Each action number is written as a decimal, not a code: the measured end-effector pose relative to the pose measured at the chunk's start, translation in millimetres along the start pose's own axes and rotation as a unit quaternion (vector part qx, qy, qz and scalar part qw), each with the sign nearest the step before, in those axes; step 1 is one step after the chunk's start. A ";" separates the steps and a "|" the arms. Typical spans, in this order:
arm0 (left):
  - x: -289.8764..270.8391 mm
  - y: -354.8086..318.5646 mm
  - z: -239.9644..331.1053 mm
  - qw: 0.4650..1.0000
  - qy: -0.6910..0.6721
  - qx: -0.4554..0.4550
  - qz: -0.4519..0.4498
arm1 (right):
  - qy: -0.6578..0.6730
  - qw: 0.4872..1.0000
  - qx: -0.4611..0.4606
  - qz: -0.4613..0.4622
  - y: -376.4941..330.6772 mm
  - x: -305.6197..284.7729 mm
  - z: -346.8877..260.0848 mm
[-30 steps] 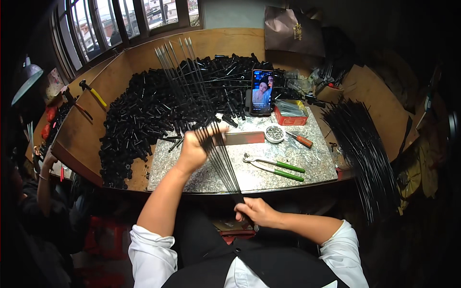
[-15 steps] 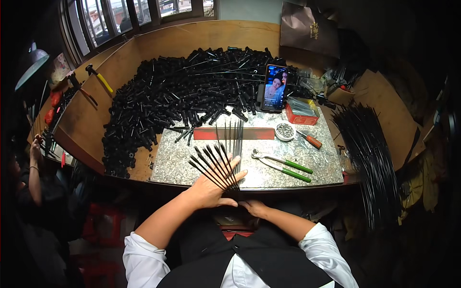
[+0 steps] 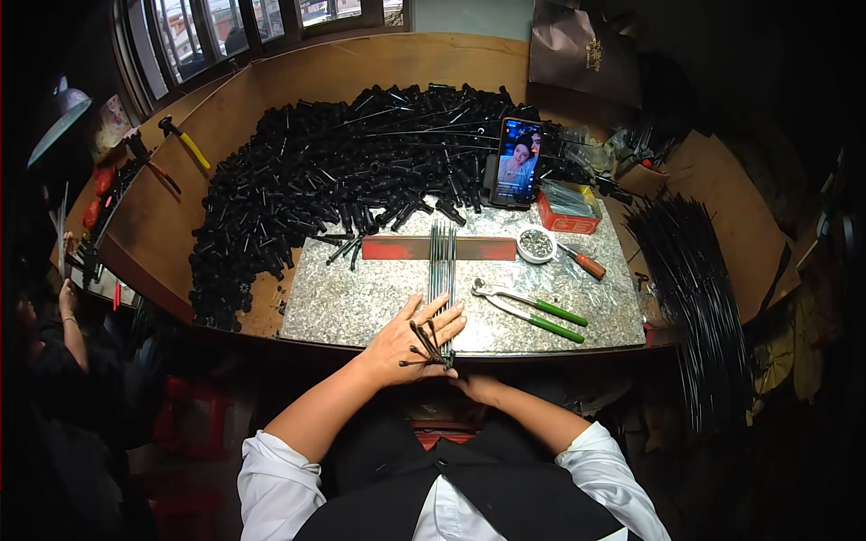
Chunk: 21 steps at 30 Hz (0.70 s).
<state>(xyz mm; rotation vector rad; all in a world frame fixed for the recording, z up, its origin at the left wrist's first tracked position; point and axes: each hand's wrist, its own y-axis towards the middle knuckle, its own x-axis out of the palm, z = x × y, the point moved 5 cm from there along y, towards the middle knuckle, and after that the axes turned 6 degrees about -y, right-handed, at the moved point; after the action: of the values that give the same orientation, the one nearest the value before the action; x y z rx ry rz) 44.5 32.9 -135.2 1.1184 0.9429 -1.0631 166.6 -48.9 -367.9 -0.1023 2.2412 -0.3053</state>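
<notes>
My left hand (image 3: pixel 401 346) lies with its fingers stretched out over a row of thin metal rods (image 3: pixel 443 261) at the table's front edge. Those rods run away from me across a red bar (image 3: pixel 397 248) on the speckled slab. Several dark stems with black tips (image 3: pixel 424 341) stick up in front of my left hand, close to its thumb. Just below the edge, my right hand (image 3: pixel 478 388) is near the rods' front ends; its fingers are mostly hidden, so its grip does not show. Green-handled pincers (image 3: pixel 532 308) rest right of my left hand.
A big heap of black tubular parts (image 3: pixel 343 153) fills the back and left. Behind the slab (image 3: pixel 361 311) stand a phone (image 3: pixel 516 167) and a red box (image 3: pixel 568 212). Nearby are a white dish (image 3: pixel 536 244), a screwdriver (image 3: pixel 588 263) and long black rods (image 3: pixel 690 298). Another person's hand (image 3: pixel 68 298) is far left.
The black-tipped stems, fanned up and left over my left hand, have tilted and now look shorter. The rods across the red bar have drawn closer together. My left fingers have shifted slightly.
</notes>
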 end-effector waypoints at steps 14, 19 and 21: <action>-6.0 -1.2 1.5 0.998 0.029 -0.016 0.051 | -0.018 0.989 -0.111 0.096 -93.7 -127.4 -125.2; -3.1 -2.4 0.9 0.995 0.076 -0.006 0.060 | 0.035 0.946 -0.191 0.259 -97.7 -154.2 -155.6; 1.1 -3.0 -1.4 0.994 0.096 -0.003 0.059 | -0.001 0.937 -0.216 0.277 -91.4 -153.8 -161.8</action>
<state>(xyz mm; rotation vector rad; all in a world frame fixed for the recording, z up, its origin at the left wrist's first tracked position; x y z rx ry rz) 41.8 33.7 -137.2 1.2727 1.0167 -0.8667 136.9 -80.2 -130.5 0.2949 2.1936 0.4913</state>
